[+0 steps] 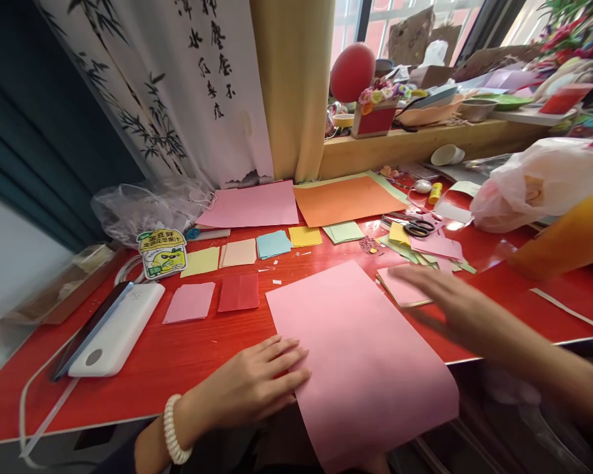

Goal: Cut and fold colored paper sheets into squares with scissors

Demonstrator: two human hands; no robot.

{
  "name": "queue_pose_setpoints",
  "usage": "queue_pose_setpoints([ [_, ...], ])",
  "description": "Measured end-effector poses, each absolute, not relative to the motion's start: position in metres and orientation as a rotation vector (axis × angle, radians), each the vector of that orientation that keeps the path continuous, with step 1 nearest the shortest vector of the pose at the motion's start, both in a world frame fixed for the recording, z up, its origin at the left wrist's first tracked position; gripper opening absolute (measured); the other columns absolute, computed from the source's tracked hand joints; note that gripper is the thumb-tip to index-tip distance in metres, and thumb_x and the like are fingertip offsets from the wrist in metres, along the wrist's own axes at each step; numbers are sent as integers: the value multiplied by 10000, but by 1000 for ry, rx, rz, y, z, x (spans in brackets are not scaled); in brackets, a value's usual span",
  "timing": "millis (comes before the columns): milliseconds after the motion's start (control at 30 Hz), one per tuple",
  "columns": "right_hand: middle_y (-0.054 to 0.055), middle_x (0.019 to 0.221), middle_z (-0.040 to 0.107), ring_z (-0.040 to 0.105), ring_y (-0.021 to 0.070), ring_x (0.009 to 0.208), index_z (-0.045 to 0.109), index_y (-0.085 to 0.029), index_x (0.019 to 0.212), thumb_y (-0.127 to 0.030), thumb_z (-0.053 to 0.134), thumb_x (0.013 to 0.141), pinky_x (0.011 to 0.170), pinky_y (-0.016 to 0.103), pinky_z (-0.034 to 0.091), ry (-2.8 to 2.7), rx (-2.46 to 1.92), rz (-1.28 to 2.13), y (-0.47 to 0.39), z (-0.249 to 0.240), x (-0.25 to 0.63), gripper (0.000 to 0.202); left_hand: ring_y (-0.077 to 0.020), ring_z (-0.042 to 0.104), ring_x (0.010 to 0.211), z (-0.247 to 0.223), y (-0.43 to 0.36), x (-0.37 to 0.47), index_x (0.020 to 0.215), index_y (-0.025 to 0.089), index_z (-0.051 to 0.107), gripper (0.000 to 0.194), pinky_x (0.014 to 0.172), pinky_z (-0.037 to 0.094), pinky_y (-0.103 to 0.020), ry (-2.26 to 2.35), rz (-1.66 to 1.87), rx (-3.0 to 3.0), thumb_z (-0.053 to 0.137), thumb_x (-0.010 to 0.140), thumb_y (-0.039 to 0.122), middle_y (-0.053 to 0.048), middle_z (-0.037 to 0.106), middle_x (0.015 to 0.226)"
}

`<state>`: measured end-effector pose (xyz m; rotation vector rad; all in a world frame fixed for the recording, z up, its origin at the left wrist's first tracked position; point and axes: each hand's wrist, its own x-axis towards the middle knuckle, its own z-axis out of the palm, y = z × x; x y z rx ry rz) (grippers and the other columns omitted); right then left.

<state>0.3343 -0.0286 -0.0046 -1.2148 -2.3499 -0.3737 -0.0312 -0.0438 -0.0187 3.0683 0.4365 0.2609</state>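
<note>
Large pink sheet (pixel 360 355), one: mostly on the counter (pixel 178 355), near end curling past its front edge; looks light, flexible, easily creased, best held by opposite edges. Left hand (pixel 250 378): fingers slightly bent over the sheet's left edge; thumb hidden, pinch cannot be told. Right hand (pixel 454 306): blurred, fingers extended and parted, nothing visibly held, near a small paper stack (pixel 405 289). Containers: red-fronted box (pixel 374 123), flowers (pixel 378 95) at its top; white plastic bag (pixel 514 187), contents unclear; paper cup (pixel 447 155), tipped sideways.

The pink sheet (pixel 358 355) lay aslant at lower centre — blank, flat above, curved at its lower right.
</note>
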Motion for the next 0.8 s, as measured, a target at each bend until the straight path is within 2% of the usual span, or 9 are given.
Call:
queue_pose_setpoints([
  [100, 29, 1328, 560, 536, 218, 1188, 515, -239, 1310, -291, 529, 910, 933, 363, 493, -2652, -1054, -290, -91, -13, 303, 404, -259, 472, 1263, -18, -34, -32, 1235, 151, 517, 343, 1069, 413, -425, 469, 240, 3019, 488, 918, 278, -101, 565, 1312],
  [267, 96, 1377, 505, 476, 282, 1235, 491, -126, 1331, -454, 570, 856, 979, 452, 419, -2619, -1104, -337, -133, -35, 278, 583, -231, 515, 1218, -13, -14, -34, 1202, 178, 543, 298, 1066, 411, -435, 437, 324, 2981, 427, 928, 173, -94, 625, 1207],
  [400, 110, 1404, 472, 352, 308, 1328, 495, -129, 1332, -347, 592, 854, 1084, 485, 266, -2526, -1107, -376, -136, -42, 263, 534, -241, 510, 1225, -14, -5, -41, 1180, 168, 567, 297, 1063, 413, -453, 531, 309, 3016, 437, 913, 167, -89, 617, 1233],
  [533, 90, 1403, 478, 261, 289, 1380, 502, -147, 1333, -373, 529, 895, 1153, 495, 114, -2536, -1044, -387, -141, -51, 248, 493, -263, 488, 1249, -17, -4, -47, 1252, 164, 527, 357, 1064, 397, -491, 633, 266, 3081, 442, 906, 187, -105, 581, 1292],
  [667, 114, 1425, 444, 342, 300, 1341, 489, -83, 1336, -157, 376, 945, 1132, 493, 198, -2591, -995, -463, -147, -64, 248, 414, -292, 470, 1264, -17, -8, -48, 1326, 217, 466, 434, 1052, 380, -532, 635, 190, 3155, 450, 894, 179, -135, 542, 1325],
  [800, 108, 1326, 556, 422, 289, 1286, 561, -58, 1252, -51, 338, 918, 1089, 460, 268, -2502, -986, -400, -148, -63, 253, 402, -294, 448, 1276, -13, -6, -48, 1263, 230, 527, 377, 1053, 360, -538, 665, 171, 3119, 431, 904, 166, -135, 538, 1320],
])
